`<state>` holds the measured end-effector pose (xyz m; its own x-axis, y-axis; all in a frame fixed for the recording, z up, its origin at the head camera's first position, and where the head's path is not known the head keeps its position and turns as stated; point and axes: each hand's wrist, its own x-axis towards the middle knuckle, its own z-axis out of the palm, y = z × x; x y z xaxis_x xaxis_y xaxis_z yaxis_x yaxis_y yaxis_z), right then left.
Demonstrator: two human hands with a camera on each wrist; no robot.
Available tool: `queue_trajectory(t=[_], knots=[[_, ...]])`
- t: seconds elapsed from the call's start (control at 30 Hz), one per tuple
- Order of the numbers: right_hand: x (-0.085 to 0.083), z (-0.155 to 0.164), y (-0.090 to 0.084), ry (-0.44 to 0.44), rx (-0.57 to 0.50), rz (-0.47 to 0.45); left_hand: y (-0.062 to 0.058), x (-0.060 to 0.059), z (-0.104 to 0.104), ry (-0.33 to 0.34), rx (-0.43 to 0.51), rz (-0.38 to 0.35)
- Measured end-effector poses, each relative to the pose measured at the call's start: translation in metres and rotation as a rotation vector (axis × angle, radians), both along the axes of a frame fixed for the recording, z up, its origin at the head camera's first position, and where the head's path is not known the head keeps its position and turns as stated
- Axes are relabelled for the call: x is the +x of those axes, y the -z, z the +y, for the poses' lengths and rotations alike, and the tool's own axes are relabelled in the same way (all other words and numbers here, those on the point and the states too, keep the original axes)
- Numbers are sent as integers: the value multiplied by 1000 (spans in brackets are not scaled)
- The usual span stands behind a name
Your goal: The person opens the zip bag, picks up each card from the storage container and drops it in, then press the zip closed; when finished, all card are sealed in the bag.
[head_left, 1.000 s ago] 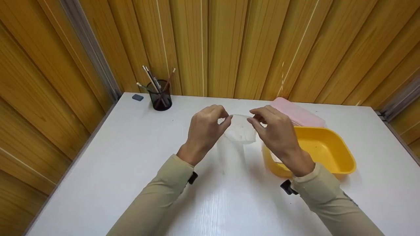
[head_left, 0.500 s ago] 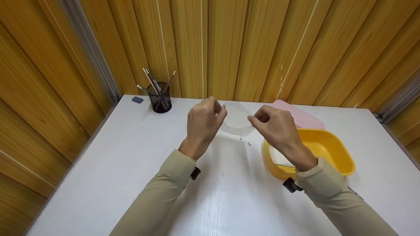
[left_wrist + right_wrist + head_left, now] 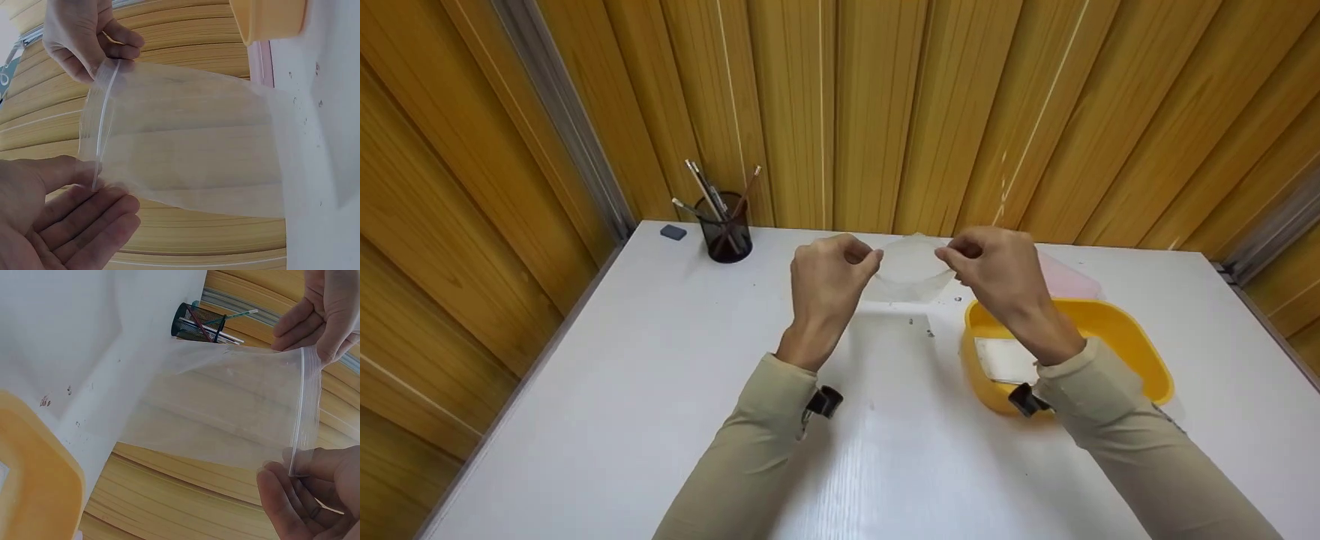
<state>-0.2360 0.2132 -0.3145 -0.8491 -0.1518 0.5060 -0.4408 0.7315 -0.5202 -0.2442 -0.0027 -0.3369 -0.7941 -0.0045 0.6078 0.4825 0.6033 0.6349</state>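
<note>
A clear zip-lock bag hangs between my two hands above the back of the table. My left hand pinches one top corner between thumb and fingers. At the opposite corner, my right hand pinches it the same way. The zip strip runs from hand to hand in the left wrist view, and the bag looks flat with nothing inside. In the right wrist view the bag's body is see-through, with the wall showing behind it. Small dark bits lie on the table below.
A yellow tub stands at the right under my right forearm, with a white flat item inside. Behind it lies a pink case. At the back left are a black mesh pencil cup and a dark eraser.
The bag has been raised and spread, its mouth now wider between the hands. The right hand has shifted slightly right and up. Small bits on the table have come into sight.
</note>
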Motion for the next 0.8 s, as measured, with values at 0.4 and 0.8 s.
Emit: queue_trajectory(t=[0.4,0.8], knots=[[-7,-4,12,-47,-14,71,16,0,10,-10,96,-36],[-11,-2,22,-22,-117,27,17,7,10,81,145,-97]])
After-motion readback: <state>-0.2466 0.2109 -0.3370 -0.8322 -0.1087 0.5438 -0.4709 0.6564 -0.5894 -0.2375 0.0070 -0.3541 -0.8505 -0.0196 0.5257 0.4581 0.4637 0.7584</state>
